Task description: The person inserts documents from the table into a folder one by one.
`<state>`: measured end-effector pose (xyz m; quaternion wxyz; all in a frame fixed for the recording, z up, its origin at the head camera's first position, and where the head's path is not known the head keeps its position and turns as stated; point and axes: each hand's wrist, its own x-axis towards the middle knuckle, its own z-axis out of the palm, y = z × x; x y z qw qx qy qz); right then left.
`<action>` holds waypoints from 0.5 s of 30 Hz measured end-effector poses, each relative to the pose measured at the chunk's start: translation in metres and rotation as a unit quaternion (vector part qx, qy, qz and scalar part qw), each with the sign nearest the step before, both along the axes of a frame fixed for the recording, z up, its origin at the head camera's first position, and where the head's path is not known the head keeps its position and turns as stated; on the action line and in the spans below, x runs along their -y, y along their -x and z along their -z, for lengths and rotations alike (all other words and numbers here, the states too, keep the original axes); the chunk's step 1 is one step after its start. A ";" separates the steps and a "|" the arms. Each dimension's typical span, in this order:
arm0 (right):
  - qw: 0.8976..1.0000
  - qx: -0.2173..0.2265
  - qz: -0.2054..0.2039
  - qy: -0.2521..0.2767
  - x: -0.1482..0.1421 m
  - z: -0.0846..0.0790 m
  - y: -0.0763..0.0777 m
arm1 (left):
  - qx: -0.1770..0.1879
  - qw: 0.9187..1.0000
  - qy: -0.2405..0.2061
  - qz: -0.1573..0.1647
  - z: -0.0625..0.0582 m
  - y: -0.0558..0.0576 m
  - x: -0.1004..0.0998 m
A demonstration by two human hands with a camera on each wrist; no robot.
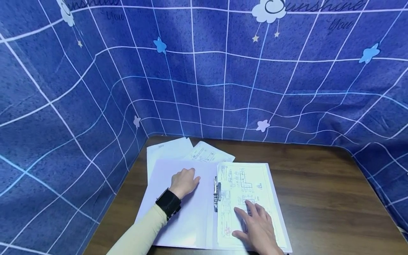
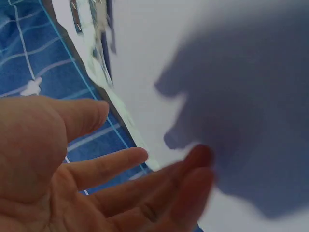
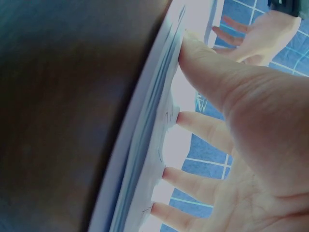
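An opened white folder lies on the wooden table, with a metal clip along its spine. On its right side is a stack of printed drawing sheets, with a red stamp low on the left of the top sheet. My right hand rests on this stack with spread fingers; its fingertips touch the paper in the right wrist view. My left hand is over the bare left cover, its fingers loosely bent and holding nothing. Its shadow falls on the cover.
Loose printed sheets stick out from behind the folder's left cover, with another drawing sheet beside them. Wooden table surface extends to the right. A blue grid-patterned cloth hangs behind and along the sides.
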<state>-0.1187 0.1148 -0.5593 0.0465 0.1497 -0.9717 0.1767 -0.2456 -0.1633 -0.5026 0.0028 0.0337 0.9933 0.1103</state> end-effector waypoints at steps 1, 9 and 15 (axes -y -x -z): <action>1.000 -0.003 0.000 0.000 -0.001 0.000 0.000 | -0.008 1.000 0.003 -0.003 -0.001 0.006 0.001; 1.000 0.005 0.000 -0.001 -0.003 0.000 -0.001 | -0.070 0.997 -0.002 -0.029 -0.007 0.060 0.018; 1.000 -0.005 -0.014 0.005 -0.003 0.000 0.000 | -0.091 0.994 0.009 -0.057 -0.010 0.091 0.030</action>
